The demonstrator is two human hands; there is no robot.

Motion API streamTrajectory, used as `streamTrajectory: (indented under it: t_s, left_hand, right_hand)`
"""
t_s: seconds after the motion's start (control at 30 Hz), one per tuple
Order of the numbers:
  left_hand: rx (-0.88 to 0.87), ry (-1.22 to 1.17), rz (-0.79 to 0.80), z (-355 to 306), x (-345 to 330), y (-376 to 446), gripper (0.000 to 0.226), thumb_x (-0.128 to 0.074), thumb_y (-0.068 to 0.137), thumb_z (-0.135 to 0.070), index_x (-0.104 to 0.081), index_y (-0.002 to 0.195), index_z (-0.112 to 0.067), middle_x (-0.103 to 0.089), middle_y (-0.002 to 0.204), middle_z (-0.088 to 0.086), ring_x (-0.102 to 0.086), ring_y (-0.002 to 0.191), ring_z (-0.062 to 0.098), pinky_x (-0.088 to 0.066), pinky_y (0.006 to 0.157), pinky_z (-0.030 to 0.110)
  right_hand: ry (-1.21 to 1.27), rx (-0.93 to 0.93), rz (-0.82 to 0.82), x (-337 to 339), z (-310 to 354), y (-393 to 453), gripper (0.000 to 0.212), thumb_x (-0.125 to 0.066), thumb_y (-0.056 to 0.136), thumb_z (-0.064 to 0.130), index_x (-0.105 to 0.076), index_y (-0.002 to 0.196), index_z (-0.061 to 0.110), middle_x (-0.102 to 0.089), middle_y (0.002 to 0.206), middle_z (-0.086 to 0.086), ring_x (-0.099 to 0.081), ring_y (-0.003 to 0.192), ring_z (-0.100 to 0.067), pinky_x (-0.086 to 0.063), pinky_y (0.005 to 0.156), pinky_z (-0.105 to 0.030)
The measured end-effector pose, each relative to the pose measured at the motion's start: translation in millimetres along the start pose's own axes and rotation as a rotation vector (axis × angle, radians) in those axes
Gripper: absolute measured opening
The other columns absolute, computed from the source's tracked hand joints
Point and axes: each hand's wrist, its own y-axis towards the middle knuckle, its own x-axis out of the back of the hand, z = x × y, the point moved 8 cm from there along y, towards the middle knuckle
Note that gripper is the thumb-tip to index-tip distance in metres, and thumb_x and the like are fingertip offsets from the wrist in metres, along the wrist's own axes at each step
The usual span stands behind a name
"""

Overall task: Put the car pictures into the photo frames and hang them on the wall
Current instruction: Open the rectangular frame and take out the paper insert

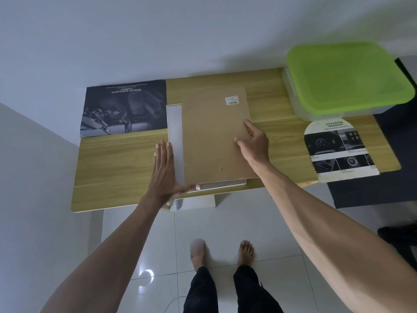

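Backing board sliding off square over the frame

From the head view we are pressing the right hand (253,138) flat, fingers spread, on the brown backing board (214,134), while the left hand (165,170) is bracing the photo frame (175,141), fingers straight; car pictures (124,108) are lying at ten and three o'clock, and one uneven push risks jamming the board.

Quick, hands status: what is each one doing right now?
Left hand: open, straight fingers along the left edge of the photo frame.
Right hand: open, fingers spread and pressing on the brown backing board.
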Motion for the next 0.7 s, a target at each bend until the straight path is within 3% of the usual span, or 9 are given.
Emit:
streamTrajectory:
  t_s: [0.07,0.13,0.2,0.27,0.37,0.5,0.6,0.7]
  left_hand:
    - [0.041,-0.153,-0.090,-17,14,7,0.137,-0.047,0.065,-0.094,0.007,0.159,-0.011,0.010,0.168,0.010,0.013,0.154,0.029,0.003,0.124,0.048]
    - [0.095,-0.309,-0.155,-36,24,25,0.121,-0.060,0.072,-0.080,-0.009,0.160,-0.014,-0.012,0.167,0.007,-0.015,0.154,0.030,-0.019,0.123,0.050]
    - [0.132,-0.373,-0.214,-54,30,45,0.109,-0.071,0.071,-0.069,-0.032,0.154,-0.011,-0.038,0.155,0.008,-0.045,0.136,0.028,-0.045,0.109,0.049]
    - [0.145,-0.395,-0.218,-70,30,62,0.098,-0.080,0.068,-0.057,-0.046,0.145,-0.007,-0.048,0.143,0.009,-0.054,0.121,0.026,-0.054,0.096,0.047]
    - [0.148,-0.452,-0.184,-96,18,78,0.089,-0.089,0.069,-0.039,-0.050,0.142,-0.006,-0.048,0.139,0.009,-0.054,0.116,0.027,-0.055,0.094,0.044]
    - [0.169,-0.472,-0.113,-141,-12,87,0.077,-0.089,0.070,-0.035,-0.054,0.132,-0.006,-0.048,0.136,0.011,-0.053,0.117,0.028,-0.052,0.094,0.037]
    - [0.209,-0.454,-0.058,-158,-39,88,0.072,-0.088,0.071,-0.036,-0.054,0.126,-0.005,-0.047,0.136,0.013,-0.051,0.118,0.028,-0.046,0.090,0.031]
    - [0.246,-0.429,-0.030,-165,-57,87,0.070,-0.088,0.071,-0.035,-0.054,0.124,-0.005,-0.047,0.135,0.012,-0.050,0.118,0.028,-0.043,0.088,0.030]
  right_hand:
    - [0.023,-0.009,-0.005,7,5,0,0.070,-0.073,0.081,0.003,-0.052,0.146,0.017,-0.055,0.147,0.001,-0.050,0.135,-0.009,-0.039,0.094,-0.005]
    - [0.033,0.003,-0.014,15,13,1,0.070,-0.073,0.081,0.004,-0.052,0.146,0.017,-0.055,0.147,0.000,-0.051,0.134,-0.011,-0.039,0.097,-0.008]
    - [0.017,0.026,-0.030,27,21,2,0.070,-0.074,0.081,0.004,-0.053,0.146,0.018,-0.057,0.144,-0.002,-0.052,0.132,-0.012,-0.038,0.093,-0.007]
    - [0.001,0.030,-0.062,46,25,6,0.070,-0.075,0.080,0.005,-0.054,0.145,0.021,-0.059,0.140,-0.003,-0.054,0.125,-0.011,-0.041,0.092,-0.011]
    - [-0.040,0.018,-0.100,80,22,15,0.070,-0.076,0.078,0.006,-0.056,0.143,0.022,-0.063,0.130,-0.005,-0.058,0.117,-0.013,-0.046,0.092,-0.021]
    - [-0.201,-0.002,-0.123,120,5,25,0.051,-0.075,0.080,0.006,-0.065,0.130,0.010,-0.071,0.121,-0.009,-0.065,0.112,-0.025,-0.048,0.093,-0.027]
    - [-0.318,-0.058,-0.122,137,-23,33,0.059,-0.079,0.078,0.022,-0.063,0.135,0.018,-0.068,0.130,-0.001,-0.059,0.124,-0.027,-0.048,0.106,-0.039]
    - [-0.379,-0.096,-0.095,145,-48,41,0.064,-0.078,0.077,0.033,-0.060,0.138,0.024,-0.067,0.132,0.002,-0.055,0.126,-0.031,-0.048,0.106,-0.045]
